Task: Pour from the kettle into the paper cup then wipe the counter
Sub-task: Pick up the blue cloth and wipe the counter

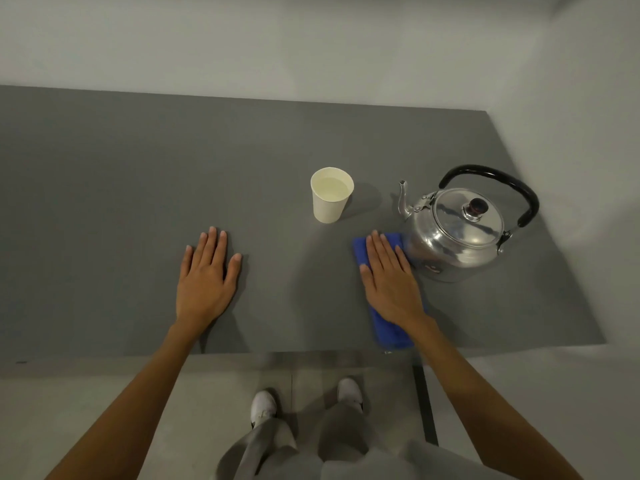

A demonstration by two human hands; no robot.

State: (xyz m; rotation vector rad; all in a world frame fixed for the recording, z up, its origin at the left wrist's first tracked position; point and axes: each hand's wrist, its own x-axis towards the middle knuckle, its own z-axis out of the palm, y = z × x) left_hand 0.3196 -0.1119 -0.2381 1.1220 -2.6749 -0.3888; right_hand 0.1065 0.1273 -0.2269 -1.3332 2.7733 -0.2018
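Note:
A white paper cup (330, 195) stands upright mid-counter with liquid in it. To its right sits a shiny metal kettle (457, 233) with a black handle, lid on, spout pointing left toward the cup. A blue cloth (389, 332) lies flat on the grey counter (104, 202) just left of the kettle. My right hand (389, 282) lies flat on top of the cloth, fingers straight, close to the kettle's side. My left hand (207, 275) rests palm down on the bare counter, left of the cup, fingers spread, holding nothing.
The counter ends at a white wall behind and another wall on the right past the kettle. Its front edge runs just below my wrists. Beneath it I see my legs and white shoes (263, 407) on a pale floor.

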